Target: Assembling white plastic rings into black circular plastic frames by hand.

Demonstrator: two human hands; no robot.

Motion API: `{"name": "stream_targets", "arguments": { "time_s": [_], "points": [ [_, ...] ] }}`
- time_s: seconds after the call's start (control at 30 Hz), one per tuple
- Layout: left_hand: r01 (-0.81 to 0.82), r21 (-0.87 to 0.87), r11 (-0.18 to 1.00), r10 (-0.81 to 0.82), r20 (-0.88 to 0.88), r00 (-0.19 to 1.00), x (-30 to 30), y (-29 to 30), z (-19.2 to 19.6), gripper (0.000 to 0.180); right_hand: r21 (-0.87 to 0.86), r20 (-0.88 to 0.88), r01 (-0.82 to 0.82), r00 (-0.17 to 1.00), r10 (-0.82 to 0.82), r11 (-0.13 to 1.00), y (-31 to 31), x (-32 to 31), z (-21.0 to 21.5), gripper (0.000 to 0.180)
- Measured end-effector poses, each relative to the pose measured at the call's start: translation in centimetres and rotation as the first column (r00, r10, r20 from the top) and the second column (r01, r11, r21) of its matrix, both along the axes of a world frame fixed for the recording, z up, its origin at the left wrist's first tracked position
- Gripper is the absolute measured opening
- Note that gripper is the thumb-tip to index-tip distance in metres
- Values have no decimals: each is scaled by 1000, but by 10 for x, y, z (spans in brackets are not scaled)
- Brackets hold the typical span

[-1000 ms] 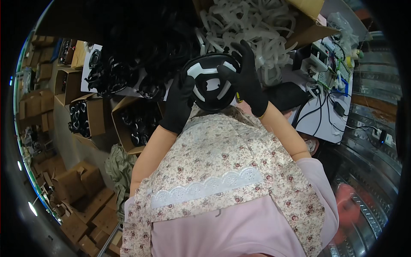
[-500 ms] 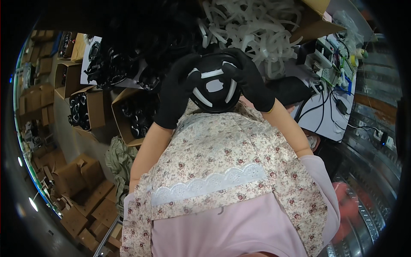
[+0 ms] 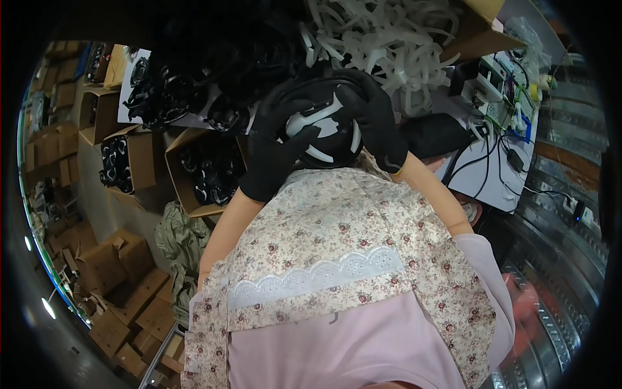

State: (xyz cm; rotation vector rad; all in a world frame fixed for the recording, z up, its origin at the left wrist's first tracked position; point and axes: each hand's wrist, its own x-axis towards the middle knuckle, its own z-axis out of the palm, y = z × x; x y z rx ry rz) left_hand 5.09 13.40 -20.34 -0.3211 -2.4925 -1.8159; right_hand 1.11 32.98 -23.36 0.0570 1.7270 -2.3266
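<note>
The round black part with its white insert (image 3: 321, 129) sits between your two gloved hands, raised close to your chest above the desk (image 3: 499, 188). Your left hand (image 3: 275, 152) cups its side, fingers closed around the rim, to steady it; your right hand (image 3: 376, 120) clamps over the top edge, pressing the white piece inward.

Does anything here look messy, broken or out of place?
Nothing looks broken. Both gloved hands, left hand and right hand, grip a round black-and-white part. The white plastic strips behind lie in a loose tangled heap, spilling beyond their cardboard box.
</note>
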Motion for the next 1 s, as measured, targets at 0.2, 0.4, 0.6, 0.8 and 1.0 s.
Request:
{"name": "stream_targets", "arguments": {
  "time_s": [0.2, 0.4, 0.6, 0.8, 1.0],
  "points": [
    [-49, 5, 999, 49, -22, 999, 1, -1, 5, 33, 19, -85, -4, 996, 6, 1000, -1, -3, -7, 41],
    [-46, -15, 999, 46, -29, 999, -2, -1, 13, 30, -19, -135, -200, 971, 195, 980, 12, -1, -2, 50],
    [2, -127, 992, -11, -76, 997, -9, 2, 21, 29, 67, -148, -158, 975, 166, 985, 19, -5, -4, 49],
    [-125, -120, 985, 122, -30, 992, -5, 11, 14, 35, 122, -98, -178, 977, 190, 977, 15, -7, 7, 45],
    [-91, -114, 989, 83, -80, 993, -7, 6, 6, 29, 106, -75, -180, 979, 189, 978, 16, -12, 5, 46]
  ]
}}
